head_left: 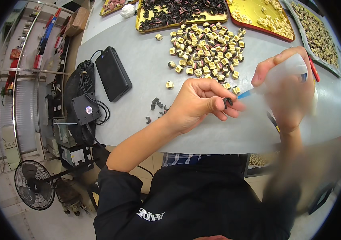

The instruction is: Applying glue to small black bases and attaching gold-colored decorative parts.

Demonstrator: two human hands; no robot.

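Between the thumb and fingers of my left hand (202, 102) is a small black curved piece (228, 102). My right hand (288, 96) grips a translucent white squeeze bottle (286, 72), tilted so that its blue nozzle tip (244, 95) points at the black piece. Whether the tip touches the piece I cannot tell. Just beyond my hands lies a heap of small cream-and-black pieces (206, 50), some with pink edges. Several loose black curved pieces (155, 103) lie on the grey table left of my left wrist.
A yellow tray (142, 26) of black and pink pieces stands at the far side. Right of it are a tray of cream pieces (278, 28) and a tray of brownish pieces (314, 32). A black box-shaped device (113, 74) and coiled cables (85, 82) sit at the left. A fan (34, 185) stands beyond the table.
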